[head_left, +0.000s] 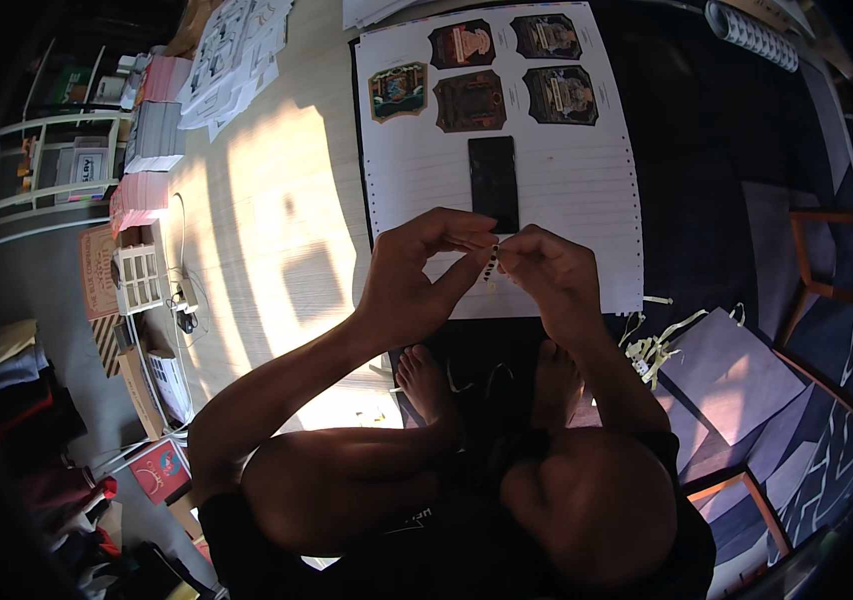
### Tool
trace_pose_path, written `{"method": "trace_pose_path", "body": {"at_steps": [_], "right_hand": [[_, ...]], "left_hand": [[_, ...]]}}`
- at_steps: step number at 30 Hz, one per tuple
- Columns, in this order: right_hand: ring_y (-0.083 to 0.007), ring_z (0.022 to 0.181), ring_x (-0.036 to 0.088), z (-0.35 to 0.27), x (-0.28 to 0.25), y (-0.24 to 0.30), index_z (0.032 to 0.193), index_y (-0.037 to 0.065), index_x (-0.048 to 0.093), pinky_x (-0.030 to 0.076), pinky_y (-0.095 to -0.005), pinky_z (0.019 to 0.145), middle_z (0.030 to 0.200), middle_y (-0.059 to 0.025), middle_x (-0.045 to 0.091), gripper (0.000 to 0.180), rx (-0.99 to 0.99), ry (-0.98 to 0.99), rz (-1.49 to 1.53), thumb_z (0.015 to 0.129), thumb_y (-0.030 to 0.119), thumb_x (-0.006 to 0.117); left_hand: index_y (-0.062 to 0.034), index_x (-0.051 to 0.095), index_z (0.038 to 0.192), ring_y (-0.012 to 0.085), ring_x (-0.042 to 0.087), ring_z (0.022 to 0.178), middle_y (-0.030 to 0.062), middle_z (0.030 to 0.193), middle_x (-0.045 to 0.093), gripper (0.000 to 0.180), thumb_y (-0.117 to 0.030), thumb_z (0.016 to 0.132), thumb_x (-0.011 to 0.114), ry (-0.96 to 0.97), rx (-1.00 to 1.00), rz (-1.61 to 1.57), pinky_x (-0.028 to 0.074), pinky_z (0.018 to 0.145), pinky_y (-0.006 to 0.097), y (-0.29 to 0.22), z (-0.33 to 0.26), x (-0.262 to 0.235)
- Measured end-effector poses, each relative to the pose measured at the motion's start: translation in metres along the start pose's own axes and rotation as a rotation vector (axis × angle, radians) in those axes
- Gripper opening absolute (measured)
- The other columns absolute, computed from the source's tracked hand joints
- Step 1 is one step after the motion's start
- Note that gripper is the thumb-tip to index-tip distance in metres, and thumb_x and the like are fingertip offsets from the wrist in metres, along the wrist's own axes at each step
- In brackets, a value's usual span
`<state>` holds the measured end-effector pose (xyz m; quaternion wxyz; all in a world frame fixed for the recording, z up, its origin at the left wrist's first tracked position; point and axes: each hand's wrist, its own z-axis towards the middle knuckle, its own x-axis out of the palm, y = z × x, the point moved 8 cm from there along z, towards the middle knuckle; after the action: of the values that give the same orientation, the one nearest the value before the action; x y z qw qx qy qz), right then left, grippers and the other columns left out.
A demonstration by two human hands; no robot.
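A short, narrow strip (491, 265) with dark and pale spots hangs between my fingertips, too small to make out further. My left hand (417, 265) pinches at its upper end, with thumb and forefinger drawn together. Meeting it there, my right hand (555, 272) has its fingers closed on the same strip. Just beyond the fingers, a dark flat rectangle like a phone (493, 180) lies on a large white printed sheet (587, 230). Farther up the sheet are several ornate dark label shapes, among them a brown one (470, 102) and a green one with a gold edge (399, 92).
Loose papers (232, 60) and stacked paper blocks (157, 135) sit at the far left. A wooden chair frame (807, 260) stands at right, near pale strip scraps (652, 350) and a flat grey-purple board (732, 375). My bare feet (422, 380) are by the sheet's near edge.
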<state>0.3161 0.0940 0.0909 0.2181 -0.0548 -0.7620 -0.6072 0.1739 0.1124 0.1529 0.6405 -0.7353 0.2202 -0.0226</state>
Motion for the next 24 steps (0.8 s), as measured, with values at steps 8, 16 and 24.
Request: {"method": "trace_pose_path", "body": {"at_steps": [8, 16, 24], "right_hand": [[-0.0084, 0.085, 0.061, 0.002, 0.001, -0.004, 0.100, -0.002, 0.068, 0.047, -0.0259, 0.077, 0.090, -0.0042, 0.067, 0.008, -0.033, 0.016, 0.002, 0.096, 0.004, 0.065], [-0.0083, 0.084, 0.061, 0.002, 0.004, -0.002, 0.100, -0.002, 0.067, 0.047, -0.0249, 0.077, 0.089, -0.0042, 0.067, 0.008, -0.025, 0.040, 0.011, 0.097, 0.005, 0.066], [-0.0108, 0.089, 0.062, 0.003, 0.000, 0.000, 0.102, -0.002, 0.067, 0.048, -0.0273, 0.080, 0.095, -0.0068, 0.068, 0.007, -0.075, 0.022, 0.172, 0.097, 0.002, 0.065]], "left_hand": [[0.0008, 0.063, 0.117, 0.0147, 0.069, 0.102, 0.0099, 0.103, 0.073, 0.024, 0.003, 0.093, 0.068, -0.002, -0.005, -0.001, 0.054, 0.095, 0.033, 0.005, -0.001, -0.003], [0.0002, 0.064, 0.116, 0.0150, 0.071, 0.097, 0.0091, 0.100, 0.074, 0.023, 0.000, 0.093, 0.068, -0.032, -0.042, -0.028, 0.055, 0.094, 0.032, 0.010, 0.001, -0.006], [0.0029, 0.056, 0.132, 0.0241, 0.059, 0.122, 0.0184, 0.126, 0.064, 0.042, -0.031, 0.108, 0.046, 0.222, -0.086, -0.271, 0.041, 0.110, 0.043, 0.015, 0.005, 0.010]]}}
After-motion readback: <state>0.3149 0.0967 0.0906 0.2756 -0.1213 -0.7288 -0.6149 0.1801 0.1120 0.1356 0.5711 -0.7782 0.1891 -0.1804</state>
